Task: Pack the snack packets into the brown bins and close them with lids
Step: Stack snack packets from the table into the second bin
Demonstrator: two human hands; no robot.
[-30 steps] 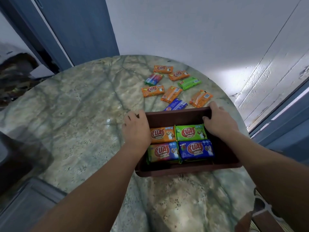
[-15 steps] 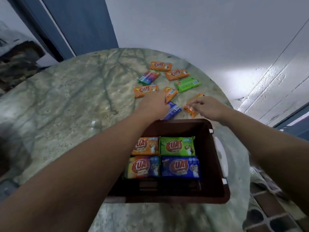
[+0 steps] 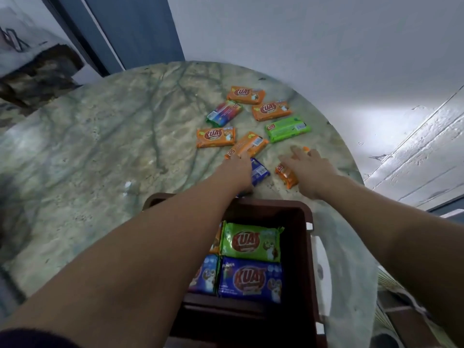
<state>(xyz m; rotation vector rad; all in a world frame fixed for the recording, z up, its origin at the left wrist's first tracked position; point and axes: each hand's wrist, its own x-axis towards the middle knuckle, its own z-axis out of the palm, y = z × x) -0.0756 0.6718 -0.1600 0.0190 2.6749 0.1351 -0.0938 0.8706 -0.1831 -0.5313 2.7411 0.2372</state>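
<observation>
Brown bin [image 3: 296, 247] at near edge of surface [image 3: 100, 151], packets inside, no lid. Loose snack packets [image 3: 216, 137] beyond it. Left hand [image 3: 238, 169] over blue packet [image 3: 259, 172], right hand [image 3: 311, 169] on orange packet [image 3: 286, 175]; grip on either can't be told.

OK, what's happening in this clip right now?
A person is packing snack packets into a brown bin that already holds some. Both hands are out over the loose packets on the marble table: the left hand on a blue packet, the right hand on an orange packet. No lid is on.
</observation>
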